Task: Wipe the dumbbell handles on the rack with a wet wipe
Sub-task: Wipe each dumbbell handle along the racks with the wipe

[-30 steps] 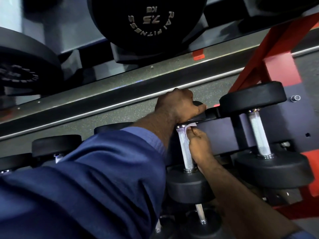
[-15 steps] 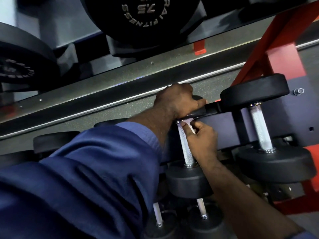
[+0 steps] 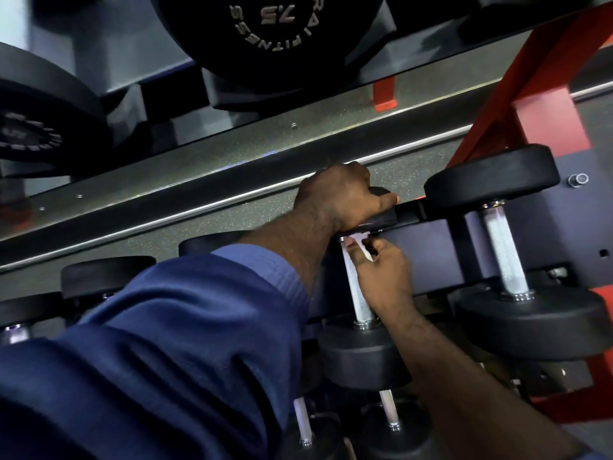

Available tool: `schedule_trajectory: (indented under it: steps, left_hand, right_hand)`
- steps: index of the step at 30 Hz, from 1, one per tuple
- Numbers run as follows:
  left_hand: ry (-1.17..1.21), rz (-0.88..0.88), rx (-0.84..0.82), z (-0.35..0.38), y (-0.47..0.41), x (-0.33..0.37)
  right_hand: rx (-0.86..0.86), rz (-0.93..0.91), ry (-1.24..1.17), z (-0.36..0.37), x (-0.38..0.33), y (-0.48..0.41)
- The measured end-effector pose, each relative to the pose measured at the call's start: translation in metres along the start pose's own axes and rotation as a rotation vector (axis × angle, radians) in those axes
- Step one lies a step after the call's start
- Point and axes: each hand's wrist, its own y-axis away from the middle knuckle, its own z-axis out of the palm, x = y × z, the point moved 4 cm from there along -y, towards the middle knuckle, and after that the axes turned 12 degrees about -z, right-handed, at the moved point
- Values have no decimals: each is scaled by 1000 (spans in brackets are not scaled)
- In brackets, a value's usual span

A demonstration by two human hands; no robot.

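A black dumbbell lies on the rack with its knurled steel handle [image 3: 360,293] running up and down in the middle of the view. My left hand [image 3: 341,197] grips its far black head from above. My right hand [image 3: 381,263] wraps a small white wet wipe [image 3: 360,245] around the top of that handle, just under the far head. The near head [image 3: 361,356] sits below my right wrist. A second dumbbell with a bare steel handle [image 3: 504,250] lies to the right.
The rack has a dark cradle panel [image 3: 428,257] and a red frame [image 3: 537,104] at the right. Smaller dumbbells [image 3: 388,413] lie on the tier below. More black heads [image 3: 106,273] line the left. A 7.5 kg dumbbell end [image 3: 275,31] is reflected in the mirror above.
My right hand with the wipe has slid up the handle from its middle to the top, under the far head. The left hand keeps its grip.
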Motion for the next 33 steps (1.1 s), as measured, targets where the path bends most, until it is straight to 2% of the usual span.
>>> schedule_trajectory:
  steps: [4,6,9,13,14,15,18,22,26,28,31,33]
  left_hand:
    - [3,7,4,-1,1,1]
    - [0,16,7,-1,1,0]
    - [-4,20,17,-1,1,0]
    - [17,23,24,-2,1,-2]
    - [22,22,27,-1,1,-3]
    - [25,22,30,-1,1,-2]
    - [29,23,40,-1,0,-3]
    - [31,24,37,-1,0,-4]
    - [13,45,57,-1,0,-1]
    - [5,54,62,1,-1,0]
    - [20,43,51,2,-2,0]
    - [26,44,51,3,-2,0]
  right_hand:
    - [-114,213,-277,16,16,-2]
    - [-68,262,-375,20,30,-5]
    - [15,248,-362,16,33,-7]
    - [-135,261,-493,26,23,-4]
    - [-129,257,-474,24,22,-2]
    - [-91,227,-402,19,23,-3]
    - [14,6,42,1,6,2]
    - [97,-294,412,-10,-21,9]
    - [25,-647,837,-10,-36,26]
    - [-19,-710,897,-9,-35,31]
    - [-14,-658,907,-11,-33,27]
    - [-74,-631,928,-7,-34,29]
